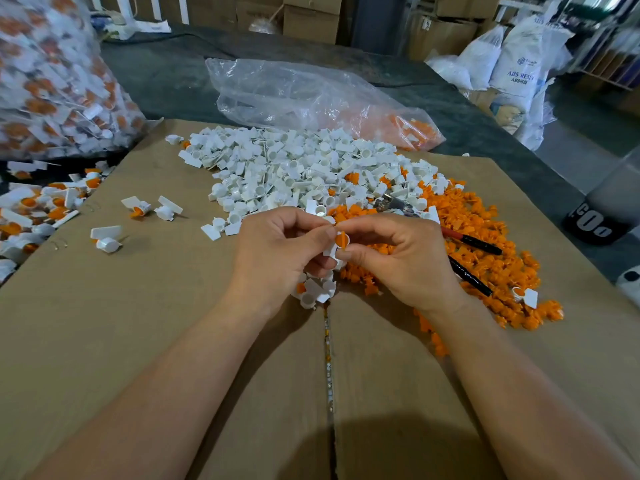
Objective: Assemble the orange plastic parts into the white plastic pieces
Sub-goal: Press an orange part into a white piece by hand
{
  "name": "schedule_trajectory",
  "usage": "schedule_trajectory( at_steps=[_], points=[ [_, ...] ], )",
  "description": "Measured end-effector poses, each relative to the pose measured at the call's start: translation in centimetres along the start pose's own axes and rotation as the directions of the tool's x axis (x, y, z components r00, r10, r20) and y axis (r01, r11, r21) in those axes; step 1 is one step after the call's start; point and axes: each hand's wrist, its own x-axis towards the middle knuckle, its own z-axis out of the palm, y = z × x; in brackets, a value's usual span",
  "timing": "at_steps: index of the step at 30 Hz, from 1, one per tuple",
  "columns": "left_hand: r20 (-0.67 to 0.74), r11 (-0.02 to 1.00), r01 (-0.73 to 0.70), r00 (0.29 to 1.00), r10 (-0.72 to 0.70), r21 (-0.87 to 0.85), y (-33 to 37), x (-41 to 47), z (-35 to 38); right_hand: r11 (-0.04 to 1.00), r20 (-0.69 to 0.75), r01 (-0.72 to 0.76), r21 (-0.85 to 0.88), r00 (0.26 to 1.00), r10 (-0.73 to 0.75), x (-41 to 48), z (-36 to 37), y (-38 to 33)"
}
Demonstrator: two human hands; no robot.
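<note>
My left hand [277, 251] and my right hand [401, 258] meet above the cardboard sheet [156, 341]. Between their fingertips sits a white plastic piece [330, 252] with an orange plastic part [341, 240] at its top. The left hand's fingers curl round the white piece and also cradle several more white pieces [313, 292] under the palm. The right thumb and forefinger pinch the orange part. Behind the hands lies a heap of white pieces [294, 168]; to the right spreads a heap of orange parts [485, 244].
Assembled pieces [38, 209] lie at the left edge, with a full clear bag of them [52, 81] behind. A mostly empty plastic bag [311, 98] lies at the back. Pliers with black-and-red handles [471, 242] rest on the orange heap. Sacks and boxes stand beyond the table.
</note>
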Motion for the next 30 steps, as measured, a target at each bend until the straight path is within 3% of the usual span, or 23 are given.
schedule_trajectory(
  at_steps=[3,6,11,15,23,28,30],
  points=[
    [-0.053,0.983,0.105,0.992,-0.114,-0.15,0.1,0.4,-0.1,0.996,-0.027,-0.085,0.009,0.996,0.085,0.1,0.4,0.0],
    [-0.136,0.865,0.193,0.949,-0.284,-0.462,0.3,1.5,-1.0,0.989,-0.042,-0.145,-0.008,0.989,0.144,0.2,0.4,0.2],
    [-0.293,0.637,0.061,0.851,-0.435,-0.769,0.3,3.0,-3.7,0.962,-0.132,-0.26,-0.086,0.96,0.248,0.4,-0.4,0.9],
    [-0.369,0.569,-0.035,0.793,-0.484,-0.822,0.3,3.4,-4.8,0.944,-0.149,-0.306,-0.124,0.946,0.288,0.4,-0.7,1.1],
    [-0.487,0.532,-0.184,0.707,-0.513,-0.826,0.3,3.7,-6.2,0.92,-0.122,-0.326,-0.215,0.944,0.306,0.3,-0.8,1.0],
    [-0.513,0.499,-0.255,0.704,-0.491,-0.828,0.5,3.7,-6.5,0.91,-0.114,-0.341,-0.234,0.94,0.323,0.3,-0.8,1.0],
    [-0.461,0.548,-0.151,0.742,-0.488,-0.823,0.5,3.6,-6.3,0.908,-0.115,-0.345,-0.239,0.938,0.326,0.3,-0.8,1.0]
  ],
)
